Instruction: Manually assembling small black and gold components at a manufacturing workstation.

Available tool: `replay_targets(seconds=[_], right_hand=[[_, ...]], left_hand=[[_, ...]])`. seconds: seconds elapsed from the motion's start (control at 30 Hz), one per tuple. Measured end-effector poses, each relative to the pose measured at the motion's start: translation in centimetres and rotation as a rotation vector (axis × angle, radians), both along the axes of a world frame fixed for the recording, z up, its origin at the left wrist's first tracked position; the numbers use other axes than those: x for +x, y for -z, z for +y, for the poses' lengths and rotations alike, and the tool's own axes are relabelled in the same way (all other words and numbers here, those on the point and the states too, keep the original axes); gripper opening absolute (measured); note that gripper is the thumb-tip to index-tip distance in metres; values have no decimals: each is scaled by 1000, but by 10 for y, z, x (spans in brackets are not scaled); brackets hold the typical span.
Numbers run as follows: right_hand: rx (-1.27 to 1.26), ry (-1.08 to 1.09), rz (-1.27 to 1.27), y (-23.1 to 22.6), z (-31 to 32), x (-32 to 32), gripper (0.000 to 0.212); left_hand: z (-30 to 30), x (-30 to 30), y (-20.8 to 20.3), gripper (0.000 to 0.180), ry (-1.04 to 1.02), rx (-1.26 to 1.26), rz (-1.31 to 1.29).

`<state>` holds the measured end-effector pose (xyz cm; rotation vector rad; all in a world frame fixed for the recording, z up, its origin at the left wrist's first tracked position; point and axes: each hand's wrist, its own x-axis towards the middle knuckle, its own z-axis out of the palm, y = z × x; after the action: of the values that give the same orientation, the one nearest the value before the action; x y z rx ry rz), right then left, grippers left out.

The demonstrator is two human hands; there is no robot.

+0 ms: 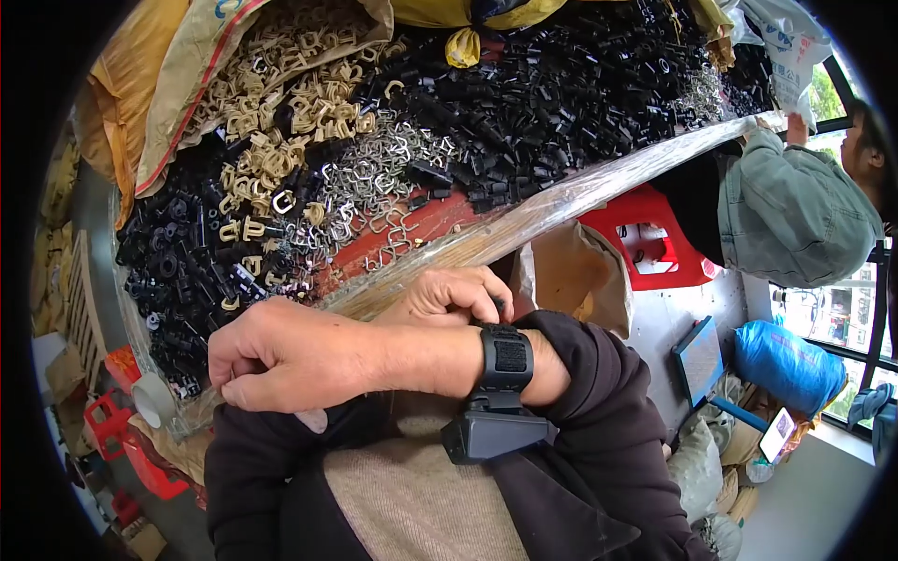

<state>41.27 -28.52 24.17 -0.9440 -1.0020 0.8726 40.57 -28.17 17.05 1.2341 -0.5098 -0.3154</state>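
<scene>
My forearms cross in front of me. My right hand [292, 360] reaches over to the left with its fingers curled in, close to the left sleeve [253, 467]; anything inside them is hidden. A black strap [510, 358] with a black box-shaped device [496, 435] circles my right wrist. Behind that forearm, my left hand [452, 294] points to the right, fingers bent and closed. Something small and dark shows at its fingertips, just above the strap; I cannot make out what it is. Both hands are by the near edge of the parts table.
Black plastic parts [533, 112], tan clips [318, 93] and silver metal hooks [374, 173] cover the table. Its plastic-wrapped edge [561, 201] runs diagonally. An open sack [575, 271] and red stool [655, 238] stand right. A person in a grey-green jacket [795, 206] works there. A tape roll [154, 400] is left.
</scene>
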Motion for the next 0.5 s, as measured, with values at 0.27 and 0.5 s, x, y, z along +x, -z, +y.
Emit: replay_targets(seconds=[0.27, 0.5], right_hand=[[31, 25, -32, 4, -2, 3, 10], [-81, 75, 122, 11, -11, 31, 14]], left_hand=[[-1, -5, 3, 14, 58, -203, 535], [8, -6, 25, 23, 72, 66, 315]])
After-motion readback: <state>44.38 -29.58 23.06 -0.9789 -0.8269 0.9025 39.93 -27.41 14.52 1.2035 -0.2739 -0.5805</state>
